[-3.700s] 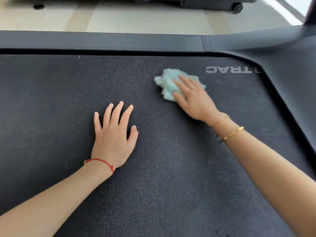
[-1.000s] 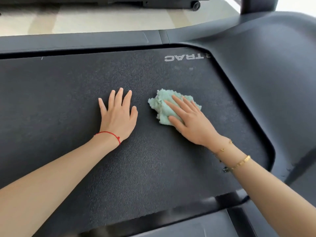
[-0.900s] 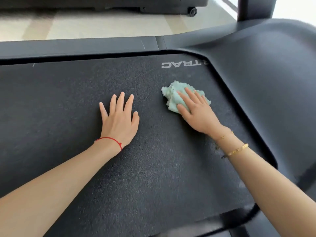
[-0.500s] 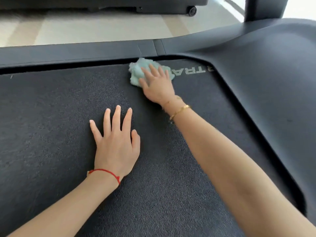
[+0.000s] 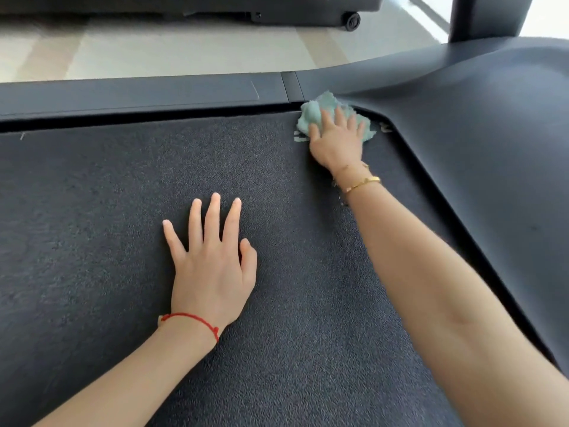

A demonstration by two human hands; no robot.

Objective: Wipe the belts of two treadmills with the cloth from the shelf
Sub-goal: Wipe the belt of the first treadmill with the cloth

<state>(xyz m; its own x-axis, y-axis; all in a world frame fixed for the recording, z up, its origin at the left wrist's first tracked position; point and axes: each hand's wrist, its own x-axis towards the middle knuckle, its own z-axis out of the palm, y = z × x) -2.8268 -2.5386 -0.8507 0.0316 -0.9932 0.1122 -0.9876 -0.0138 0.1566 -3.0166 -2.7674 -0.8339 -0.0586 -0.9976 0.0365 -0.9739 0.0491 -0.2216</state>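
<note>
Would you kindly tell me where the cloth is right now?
In the head view, the light green cloth lies upper right on the belt, under the right hand, against the side rail.

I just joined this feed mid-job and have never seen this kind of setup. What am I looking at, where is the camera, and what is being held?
No robot here: a person's two bare hands, filmed by one camera worn on the head, looking down. The dark textured treadmill belt fills the view. The left hand, with a red string at the wrist, rests flat on it. The right hand presses a crumpled pale green cloth at the belt's far edge, against the smooth grey side rail. Beyond lies pale floor and another dark machine's base.
</note>
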